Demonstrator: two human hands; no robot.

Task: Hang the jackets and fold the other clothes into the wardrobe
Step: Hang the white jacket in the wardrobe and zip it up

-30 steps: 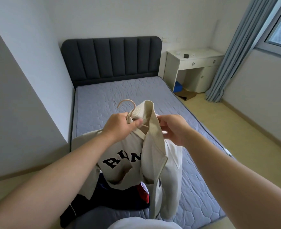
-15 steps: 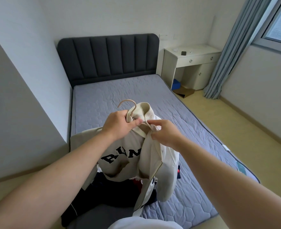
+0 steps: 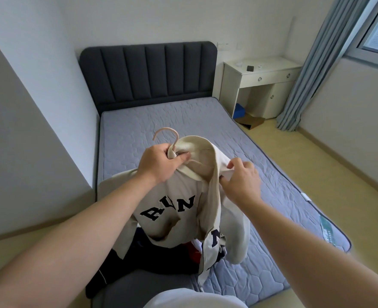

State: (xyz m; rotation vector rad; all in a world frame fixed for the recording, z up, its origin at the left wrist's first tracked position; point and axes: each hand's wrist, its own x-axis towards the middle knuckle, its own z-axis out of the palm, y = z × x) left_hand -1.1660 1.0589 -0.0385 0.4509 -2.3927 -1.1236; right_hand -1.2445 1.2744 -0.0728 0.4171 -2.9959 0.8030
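Head camera, looking down over a bed: two bare forearms reach forward, holding a cream jacket (image 3: pixel 172 221) up above the foot of the grey quilted mattress (image 3: pixel 161 116).

The left hand (image 3: pixel 159 163) is clenched around the neck of a beige hanger (image 3: pixel 168 133), with the jacket's ribbed collar bunched against the thumb. The hook curves up free above the knuckles. The right hand (image 3: pixel 241 183) pinches the jacket's open front edge just beside the collar, fingertips curled into the cloth. The rest of the jacket hangs below both hands, one sleeve drooping to the right.

Dark arched letters on the chest read "RUN". Folds may hide more of the word. A lone "N" shows on the lower front flap.

One thin arm of the hanger shows inside the collar. The rest is buried in the fabric. Under the jacket lies a heap of dark clothes (image 3: pixel 152 258) with a red patch, mostly covered, so single garments cannot be told apart. A printed label (image 3: pixel 326 230) at the mattress's right edge is too blurred to read.

Beyond the bed stand a dark padded headboard (image 3: pixel 148 72) and a white desk (image 3: pixel 261 72). A small dark object on the desk cannot be identified.
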